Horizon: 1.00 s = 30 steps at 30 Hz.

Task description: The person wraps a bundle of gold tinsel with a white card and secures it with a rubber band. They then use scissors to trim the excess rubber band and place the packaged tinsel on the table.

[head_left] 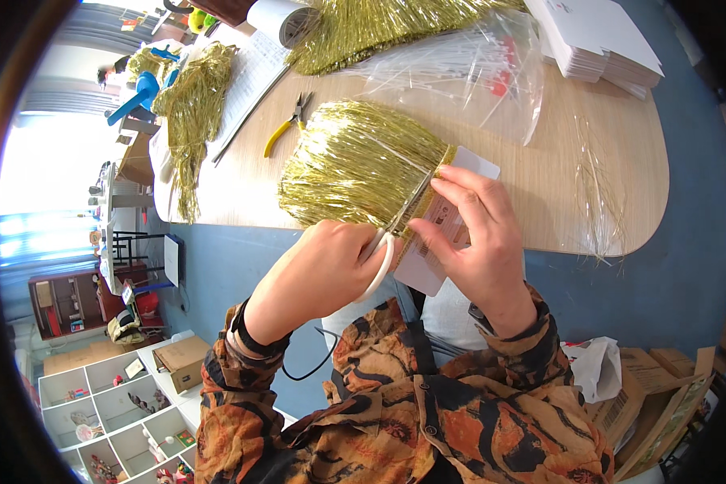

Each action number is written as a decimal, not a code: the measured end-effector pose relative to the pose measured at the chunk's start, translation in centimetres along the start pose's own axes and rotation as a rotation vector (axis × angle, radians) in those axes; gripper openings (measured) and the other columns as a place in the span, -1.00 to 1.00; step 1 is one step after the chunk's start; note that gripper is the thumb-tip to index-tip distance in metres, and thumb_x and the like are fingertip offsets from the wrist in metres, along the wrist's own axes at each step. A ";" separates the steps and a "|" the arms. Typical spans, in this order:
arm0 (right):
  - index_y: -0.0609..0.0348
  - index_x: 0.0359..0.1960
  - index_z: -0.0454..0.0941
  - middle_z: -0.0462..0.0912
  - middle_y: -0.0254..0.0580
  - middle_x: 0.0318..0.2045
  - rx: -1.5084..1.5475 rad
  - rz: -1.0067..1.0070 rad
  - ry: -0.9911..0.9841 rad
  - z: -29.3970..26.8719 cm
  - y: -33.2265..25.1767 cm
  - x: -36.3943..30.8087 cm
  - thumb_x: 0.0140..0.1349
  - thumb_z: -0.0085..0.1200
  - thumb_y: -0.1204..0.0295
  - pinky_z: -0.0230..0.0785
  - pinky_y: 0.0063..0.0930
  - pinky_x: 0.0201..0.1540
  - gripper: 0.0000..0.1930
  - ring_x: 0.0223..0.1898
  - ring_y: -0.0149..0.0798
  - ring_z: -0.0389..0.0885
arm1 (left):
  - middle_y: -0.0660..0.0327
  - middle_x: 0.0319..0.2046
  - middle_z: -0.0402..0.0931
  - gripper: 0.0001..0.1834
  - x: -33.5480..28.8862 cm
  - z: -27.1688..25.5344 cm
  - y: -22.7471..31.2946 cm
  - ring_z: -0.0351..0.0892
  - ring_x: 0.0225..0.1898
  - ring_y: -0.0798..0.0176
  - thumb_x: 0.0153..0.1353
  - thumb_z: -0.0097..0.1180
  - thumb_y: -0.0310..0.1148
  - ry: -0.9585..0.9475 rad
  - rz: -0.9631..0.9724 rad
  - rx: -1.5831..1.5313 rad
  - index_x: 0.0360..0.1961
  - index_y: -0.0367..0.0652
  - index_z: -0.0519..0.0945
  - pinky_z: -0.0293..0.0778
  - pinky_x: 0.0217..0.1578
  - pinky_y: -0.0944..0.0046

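Observation:
A bundle of gold tinsel fringe fans out over the near edge of the table, its gathered end lying against a white printed card. My left hand is closed around the white loop handles of a pair of scissors. Their blades point up and to the right, along the gathered end of the fringe beside the card. My right hand pinches the card and the fringe's gathered edge, thumb and fingertips close to the scissor tips. The fingers of my left hand are partly hidden behind its back.
Yellow-handled pliers lie left of the fringe. Behind are more gold tinsel, a clear plastic bag and stacked white cards. Loose strands hang over the table's right edge. Cardboard boxes stand on the floor at right.

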State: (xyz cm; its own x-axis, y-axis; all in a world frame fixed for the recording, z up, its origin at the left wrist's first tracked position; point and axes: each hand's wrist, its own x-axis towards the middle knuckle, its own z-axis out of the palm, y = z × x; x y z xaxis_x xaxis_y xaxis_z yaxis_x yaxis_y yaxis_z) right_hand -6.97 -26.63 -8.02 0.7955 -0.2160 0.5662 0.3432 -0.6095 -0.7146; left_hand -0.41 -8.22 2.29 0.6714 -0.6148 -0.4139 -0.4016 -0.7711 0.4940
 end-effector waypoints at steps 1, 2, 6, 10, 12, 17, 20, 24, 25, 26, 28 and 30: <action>0.28 0.04 0.62 0.61 -0.13 0.09 0.000 0.001 -0.002 0.0 0.0 0.0 0.09 0.47 0.39 0.54 -0.23 0.07 -0.52 0.04 -0.03 0.60 | 0.08 -0.67 0.52 -0.46 0.0 0.0 0.0 0.69 -0.63 0.21 0.51 0.06 -0.10 0.005 0.057 0.016 -0.46 -0.41 0.57 0.51 -0.60 0.25; 0.28 0.04 0.62 0.61 -0.13 0.09 0.001 0.003 -0.005 0.0 0.0 0.0 0.08 0.47 0.39 0.54 -0.23 0.07 -0.52 0.04 -0.03 0.60 | 0.08 -0.66 0.53 -0.46 0.0 -0.1 -0.1 0.70 -0.63 0.22 0.51 0.05 -0.10 -0.002 0.052 -0.005 -0.46 -0.41 0.57 0.51 -0.60 0.25; 0.28 0.04 0.62 0.61 -0.13 0.09 0.005 -0.001 -0.005 0.1 0.0 0.0 0.08 0.47 0.40 0.54 -0.23 0.06 -0.52 0.03 -0.02 0.60 | 0.10 -0.65 0.54 -0.45 0.0 -0.1 -0.1 0.70 -0.62 0.23 0.53 0.04 -0.09 -0.039 -0.069 -0.116 -0.46 -0.42 0.56 0.51 -0.60 0.26; 0.28 0.04 0.61 0.61 -0.13 0.08 0.003 -0.014 -0.003 0.1 0.1 0.1 0.08 0.47 0.40 0.53 -0.24 0.05 -0.52 0.01 -0.03 0.59 | 0.12 -0.65 0.53 -0.46 0.1 -0.2 -0.3 0.71 -0.62 0.23 0.54 0.02 -0.10 -0.050 0.007 -0.068 -0.46 -0.39 0.56 0.51 -0.60 0.27; 0.28 0.04 0.61 0.61 -0.13 0.08 -0.002 -0.019 -0.004 0.1 0.0 0.1 0.08 0.47 0.40 0.53 -0.24 0.05 -0.52 0.01 -0.03 0.59 | 0.13 -0.65 0.53 -0.46 0.1 -0.2 -0.3 0.70 -0.62 0.23 0.54 0.02 -0.10 -0.058 0.024 -0.070 -0.47 -0.38 0.55 0.50 -0.60 0.27; 0.27 0.03 0.61 0.61 -0.13 0.08 -0.007 -0.013 -0.017 0.0 -0.3 0.1 0.08 0.47 0.41 0.53 -0.24 0.04 -0.52 0.00 -0.03 0.59 | 0.14 -0.65 0.51 -0.46 -0.1 -0.1 -0.5 0.69 -0.63 0.22 0.56 -0.03 -0.12 -0.053 0.104 -0.046 -0.49 -0.35 0.53 0.50 -0.60 0.27; 0.25 0.00 0.66 0.65 -0.13 0.08 -0.004 0.034 -0.027 -0.1 -0.5 0.1 0.06 0.51 0.41 0.54 -0.24 0.08 -0.54 0.04 -0.05 0.64 | 0.16 -0.66 0.50 -0.49 -0.2 -0.1 -0.4 0.67 -0.65 0.22 0.58 -0.08 -0.17 -0.052 0.171 -0.030 -0.50 -0.32 0.49 0.50 -0.60 0.27; 0.24 0.00 0.66 0.65 -0.13 0.08 0.004 0.031 -0.014 0.0 -0.6 0.1 0.05 0.51 0.41 0.55 -0.24 0.07 -0.54 0.05 -0.05 0.64 | 0.19 -0.65 0.48 -0.56 -0.4 -0.3 -0.2 0.65 -0.66 0.23 0.58 -0.13 -0.26 -0.125 0.048 -0.142 -0.47 -0.29 0.45 0.49 -0.60 0.27; 0.24 0.00 0.66 0.65 -0.12 0.08 0.007 0.032 -0.011 0.0 -0.6 0.1 0.05 0.51 0.41 0.55 -0.24 0.07 -0.54 0.05 -0.05 0.64 | 0.19 -0.65 0.48 -0.58 -0.5 -0.3 -0.1 0.65 -0.66 0.23 0.57 -0.13 -0.28 -0.141 -0.013 -0.198 -0.46 -0.28 0.45 0.49 -0.60 0.27; 0.23 0.00 0.66 0.65 -0.12 0.08 0.012 0.033 -0.006 0.1 -0.6 0.1 0.05 0.51 0.41 0.55 -0.24 0.07 -0.54 0.05 -0.05 0.64 | 0.19 -0.65 0.48 -0.60 -0.6 -0.3 0.0 0.65 -0.66 0.24 0.57 -0.13 -0.29 -0.157 -0.074 -0.272 -0.45 -0.28 0.44 0.49 -0.60 0.27; 0.22 0.01 0.66 0.65 -0.12 0.08 0.000 0.020 -0.002 0.1 -0.5 0.1 0.05 0.52 0.41 0.55 -0.24 0.06 -0.53 0.05 -0.05 0.64 | 0.20 -0.64 0.48 -0.63 -0.6 -0.4 -0.1 0.65 -0.66 0.24 0.55 -0.13 -0.32 -0.139 -0.012 -0.230 -0.44 -0.27 0.45 0.50 -0.60 0.28; 0.22 0.01 0.66 0.65 -0.12 0.08 -0.009 0.016 -0.001 0.1 -0.5 0.0 0.05 0.52 0.40 0.55 -0.24 0.06 -0.53 0.05 -0.05 0.65 | 0.20 -0.64 0.48 -0.65 -0.6 -0.4 -0.2 0.66 -0.65 0.23 0.54 -0.12 -0.33 -0.130 -0.009 -0.226 -0.43 -0.27 0.45 0.50 -0.59 0.28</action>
State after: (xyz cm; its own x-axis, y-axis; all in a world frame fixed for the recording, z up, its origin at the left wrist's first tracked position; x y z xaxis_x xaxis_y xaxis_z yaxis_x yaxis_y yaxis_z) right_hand -7.05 -26.28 -7.69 0.8012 -0.2250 0.5545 0.3262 -0.6127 -0.7199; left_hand -0.45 -7.65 2.72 0.5830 -0.6351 -0.5068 -0.2363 -0.7293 0.6421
